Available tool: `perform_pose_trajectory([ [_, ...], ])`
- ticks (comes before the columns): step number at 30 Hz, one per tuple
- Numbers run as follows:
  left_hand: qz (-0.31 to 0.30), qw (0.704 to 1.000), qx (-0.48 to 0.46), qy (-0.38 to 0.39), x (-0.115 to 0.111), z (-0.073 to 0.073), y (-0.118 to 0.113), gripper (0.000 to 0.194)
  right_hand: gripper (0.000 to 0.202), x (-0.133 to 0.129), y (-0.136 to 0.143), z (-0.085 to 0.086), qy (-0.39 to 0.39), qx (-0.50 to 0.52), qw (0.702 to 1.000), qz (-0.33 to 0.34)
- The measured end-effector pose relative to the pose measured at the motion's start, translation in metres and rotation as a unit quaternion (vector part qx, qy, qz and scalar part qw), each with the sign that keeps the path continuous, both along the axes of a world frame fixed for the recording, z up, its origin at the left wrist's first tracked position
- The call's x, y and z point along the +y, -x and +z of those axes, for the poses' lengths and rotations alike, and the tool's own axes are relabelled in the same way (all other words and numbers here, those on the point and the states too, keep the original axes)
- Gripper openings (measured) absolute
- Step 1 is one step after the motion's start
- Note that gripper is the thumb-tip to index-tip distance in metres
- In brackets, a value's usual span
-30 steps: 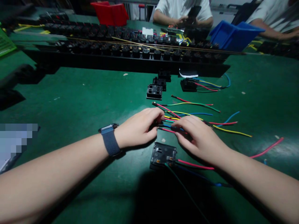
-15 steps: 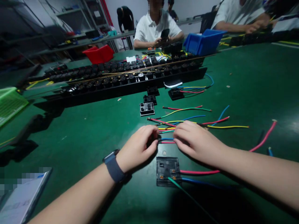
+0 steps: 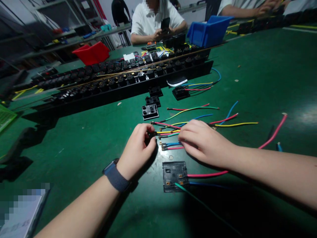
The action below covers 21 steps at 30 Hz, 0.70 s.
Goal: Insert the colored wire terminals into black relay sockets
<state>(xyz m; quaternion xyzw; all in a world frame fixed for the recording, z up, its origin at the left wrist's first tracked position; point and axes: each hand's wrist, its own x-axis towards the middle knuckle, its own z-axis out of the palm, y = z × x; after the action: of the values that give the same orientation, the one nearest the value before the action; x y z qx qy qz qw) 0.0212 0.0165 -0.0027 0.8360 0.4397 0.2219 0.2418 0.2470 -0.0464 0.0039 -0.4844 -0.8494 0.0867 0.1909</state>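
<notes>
My left hand (image 3: 141, 145), with a dark watch on its wrist, has curled fingers at the terminal end of a yellow wire (image 3: 164, 132); the fingertips are partly hidden. My right hand (image 3: 204, 142) is bent over the bundle of coloured wires, fingers drawn together on them. Between the hands, blue wires (image 3: 172, 144) and a red wire (image 3: 174, 148) show metal terminals at their left ends. Nearer me lies a square black plate (image 3: 174, 168) with red, blue and green wires attached.
Small black sockets (image 3: 150, 111) lie beyond my hands. Farther off are a long black rack (image 3: 148, 81), a red bin (image 3: 91, 53), a blue bin (image 3: 210, 31) and a seated person (image 3: 156, 21) holding a phone. A green basket (image 3: 6, 118) stands at left.
My left hand has moved left, away from the blue and red wires, uncovering their terminal ends. My right hand stays over the wires. The whole view has shifted slightly.
</notes>
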Motion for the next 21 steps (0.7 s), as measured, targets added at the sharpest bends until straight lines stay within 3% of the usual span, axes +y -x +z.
perform_pose_trajectory([
  [6, -0.015, 0.999, 0.027, -0.018, -0.0003, 0.0007, 0.0004, 0.014, 0.016, -0.0002, -0.0004, -0.0008, 0.002, -0.036, 0.998, -0.048],
  [13, -0.029, 0.999, 0.023, -0.027, -0.0005, 0.0005, -0.0006, 0.019, 0.02, 0.0, 0.0012, -0.0006, 0.011, -0.056, 0.998, -0.032],
  [21, 0.007, 1.0, -0.005, -0.008, 0.0008, -0.002, 0.0023, 0.017, 0.019, -0.0004, 0.0002, -0.0014, 0.006, -0.044, 0.999, -0.029],
])
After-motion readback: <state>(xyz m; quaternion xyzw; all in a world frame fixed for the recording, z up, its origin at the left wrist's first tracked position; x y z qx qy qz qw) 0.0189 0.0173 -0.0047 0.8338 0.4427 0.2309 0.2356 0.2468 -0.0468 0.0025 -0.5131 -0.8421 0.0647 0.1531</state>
